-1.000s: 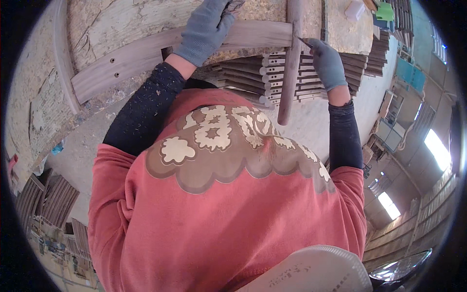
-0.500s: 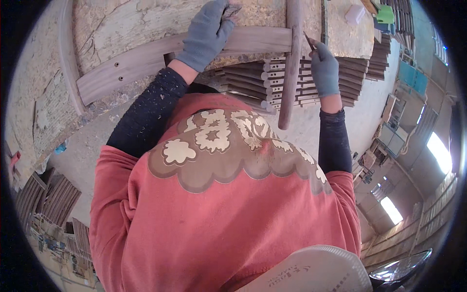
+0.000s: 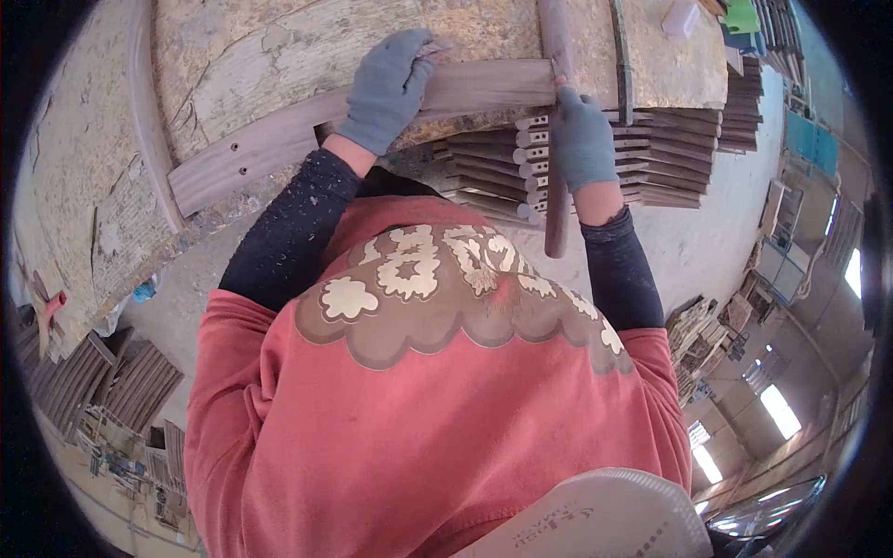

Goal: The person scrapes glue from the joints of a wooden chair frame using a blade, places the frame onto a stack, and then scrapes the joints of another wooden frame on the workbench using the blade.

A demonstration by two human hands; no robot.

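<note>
A brown wooden frame lies on the workbench, its curved rail meeting a rounded post at the right and a long side piece at the left. My left hand, in a grey glove, bears on the rail with its fingers curled in; what they pinch, if anything, is too small to make out. Also gloved in grey, my right hand is closed beside the post, close to the joint. It grips a slim dark tool, seen clearly only in the earlier picture and now mostly hidden by the fingers.
The worn, flaking workbench spans the top. Below its edge are stacked slats with drilled ends. A dark bar crosses the bench at the right, near a pale pink block. More slat stacks stand at the lower left.
My right hand has moved left from beyond the post to the joint, bringing the slim tool with it. My left hand stays curled over the rail. The whole view has shifted slightly.
</note>
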